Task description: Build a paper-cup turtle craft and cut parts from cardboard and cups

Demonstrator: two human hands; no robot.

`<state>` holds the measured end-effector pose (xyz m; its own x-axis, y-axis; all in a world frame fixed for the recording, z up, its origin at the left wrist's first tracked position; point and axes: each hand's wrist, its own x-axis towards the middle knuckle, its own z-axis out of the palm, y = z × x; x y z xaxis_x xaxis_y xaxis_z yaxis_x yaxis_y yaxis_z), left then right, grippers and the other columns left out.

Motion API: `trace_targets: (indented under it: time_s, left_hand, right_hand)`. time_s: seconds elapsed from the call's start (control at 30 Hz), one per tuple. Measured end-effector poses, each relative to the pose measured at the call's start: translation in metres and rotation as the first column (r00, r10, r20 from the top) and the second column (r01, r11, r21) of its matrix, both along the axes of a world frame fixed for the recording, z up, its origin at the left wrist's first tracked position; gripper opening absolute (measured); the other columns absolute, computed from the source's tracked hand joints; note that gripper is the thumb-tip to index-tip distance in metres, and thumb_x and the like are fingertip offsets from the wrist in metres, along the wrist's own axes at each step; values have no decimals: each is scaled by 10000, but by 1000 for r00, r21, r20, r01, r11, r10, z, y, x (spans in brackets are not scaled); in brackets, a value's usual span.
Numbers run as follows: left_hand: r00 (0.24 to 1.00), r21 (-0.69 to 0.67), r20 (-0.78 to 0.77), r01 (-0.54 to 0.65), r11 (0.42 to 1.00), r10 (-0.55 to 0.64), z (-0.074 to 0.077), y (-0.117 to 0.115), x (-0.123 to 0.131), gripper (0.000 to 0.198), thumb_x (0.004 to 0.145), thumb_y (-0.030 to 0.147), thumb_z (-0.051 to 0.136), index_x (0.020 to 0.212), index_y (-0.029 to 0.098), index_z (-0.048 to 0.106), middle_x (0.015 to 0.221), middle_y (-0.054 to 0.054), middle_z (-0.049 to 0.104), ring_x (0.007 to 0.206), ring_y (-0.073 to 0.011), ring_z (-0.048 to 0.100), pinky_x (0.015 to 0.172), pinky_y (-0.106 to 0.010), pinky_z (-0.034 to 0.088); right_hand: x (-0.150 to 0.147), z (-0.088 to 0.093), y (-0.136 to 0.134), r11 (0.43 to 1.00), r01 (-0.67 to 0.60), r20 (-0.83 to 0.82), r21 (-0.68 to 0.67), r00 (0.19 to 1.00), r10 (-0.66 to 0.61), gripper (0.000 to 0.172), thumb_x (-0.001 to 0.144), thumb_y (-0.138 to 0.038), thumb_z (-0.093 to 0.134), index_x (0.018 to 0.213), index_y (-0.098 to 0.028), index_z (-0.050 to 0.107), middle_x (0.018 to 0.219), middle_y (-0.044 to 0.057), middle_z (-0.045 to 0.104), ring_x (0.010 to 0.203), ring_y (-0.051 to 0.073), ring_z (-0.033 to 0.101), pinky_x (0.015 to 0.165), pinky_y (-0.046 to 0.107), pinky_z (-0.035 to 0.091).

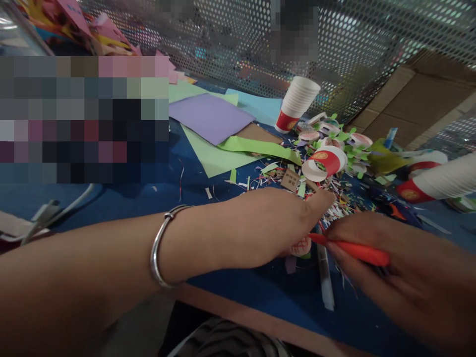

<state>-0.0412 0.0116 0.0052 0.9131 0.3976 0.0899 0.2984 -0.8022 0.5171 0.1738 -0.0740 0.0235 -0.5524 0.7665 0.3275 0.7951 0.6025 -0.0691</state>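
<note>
My left hand, a silver bangle at its wrist, holds a small round piece with red crossed lines on its face. Most of that hand's fingers are hidden under it. A red pen is gripped in my right hand, and its tip reaches to the edge of the round piece. Below the piece, a bit of purple paper and some green show. Between my hands, a grey-white strip or tube lies on the blue table.
Paper scraps are heaped beyond my hands. A cut paper cup, decorated round pieces and a cup stack stand behind them. More stacked cups lie at right. Purple paper, cardboard and perforated metal are farther back.
</note>
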Motion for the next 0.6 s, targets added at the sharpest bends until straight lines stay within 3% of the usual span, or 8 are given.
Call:
trace_targets:
  time_s: [0.17,0.3,0.47,0.6]
  left_hand:
    - [1000,74,23,-3,997,1,-3,-1,2,637,854,213,637,1417,118,354,881,-97,734,692,-226,664,542,-282,378]
    - [1000,76,30,-9,997,7,-6,-1,0,610,833,176,630,1387,121,382,846,-87,725,641,-203,636,520,-277,369]
    - [1000,21,28,6,1000,-7,-5,0,-2,931,816,122,629,1571,84,86,969,-116,733,735,-207,659,578,-262,435]
    - [999,-48,30,28,998,-27,-3,0,-1,984,866,134,582,1593,94,-80,940,-81,737,744,-193,651,599,-259,449]
  right_hand:
    - [-6,12,18,984,14,-151,-176,988,-41,132,926,-252,573,800,-276,604,730,-52,697,627,104,677,547,178,505]
    - [-6,8,27,965,2,-241,-263,968,-68,123,931,-299,596,820,-304,649,785,-74,726,735,116,726,615,154,537]
    - [-7,-8,29,917,18,-421,-398,884,-200,86,903,-340,647,895,-354,731,757,-102,746,644,95,713,571,124,545]
    - [-9,-19,29,878,20,-549,-479,773,-317,64,863,-357,701,892,-341,755,809,-82,774,665,114,725,615,149,578]
